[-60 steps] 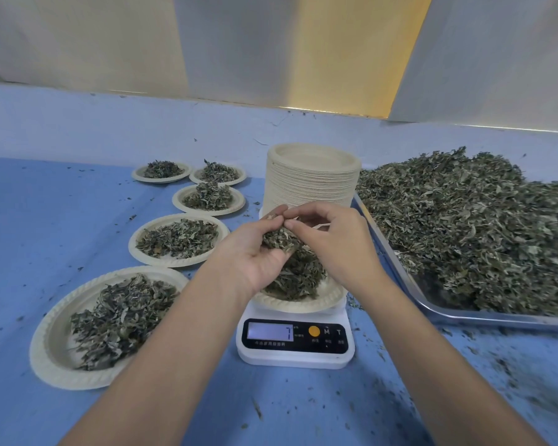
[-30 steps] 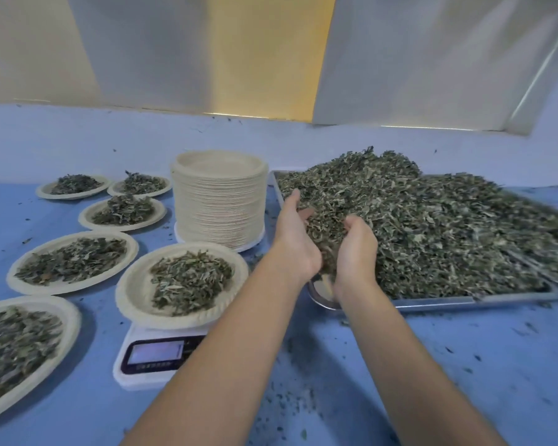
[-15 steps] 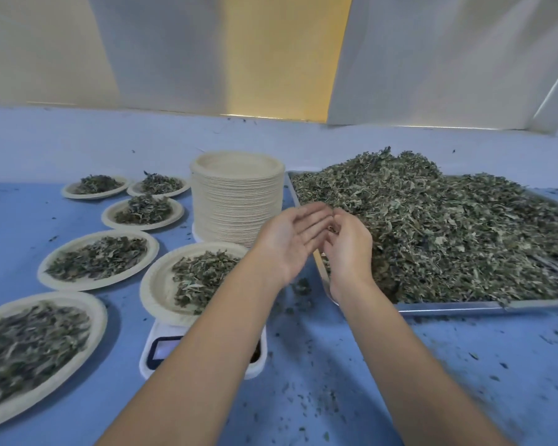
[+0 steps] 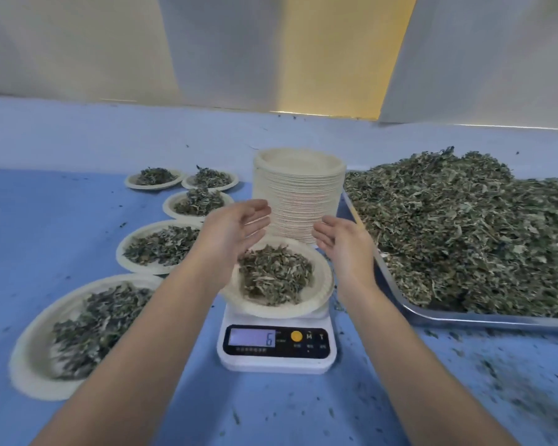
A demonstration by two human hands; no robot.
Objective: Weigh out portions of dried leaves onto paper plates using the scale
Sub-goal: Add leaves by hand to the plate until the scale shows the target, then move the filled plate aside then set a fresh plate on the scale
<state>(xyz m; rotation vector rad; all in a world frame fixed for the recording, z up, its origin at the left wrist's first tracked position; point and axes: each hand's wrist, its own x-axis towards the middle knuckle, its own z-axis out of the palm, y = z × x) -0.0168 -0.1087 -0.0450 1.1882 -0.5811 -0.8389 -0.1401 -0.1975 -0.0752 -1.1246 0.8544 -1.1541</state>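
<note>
At desk centre, head view: white scale [image 4: 276, 358] with a paper plate [image 4: 319, 300] on it and a small heap of dried leaves [image 4: 274, 278] in the plate. Left hand [image 4: 236, 230] and right hand [image 4: 342, 243] hover above the plate, one each side, palms inward, not touching plate or leaves. Grip on both: fingers straight to relaxed, wide apart, nothing held. Display [image 4: 252, 338] looks like a 6. Tray [image 4: 464, 318] with the big leaf pile [image 4: 464, 236] sits right of the scale. Stack of empty plates [image 4: 298, 201] is just behind it. Five filled plates [image 4: 155, 252] run off to the left on the blue desk [image 4: 271, 413].

Step looks like checking or topping up the portion. To do it well:
- Hold both hands off the plate and scale top so the reading settles.
- Add or remove leaves in small pinches, dropped mid-plate, not over the rim.
- Go slow, since the leaves are light and flaky; crumbs already litter the desk by the tray.
- Read the display only once it stops.

Hard to tell:
- Target weight is unknown, and the units and button labels are too small to read.
- Left rim of the weighed plate is hidden behind the left forearm.
- Tray is cut off at the right edge.
- Nearest filled plate is smeared by blur.
- Can't rule out flakes stuck to the palms.
</note>
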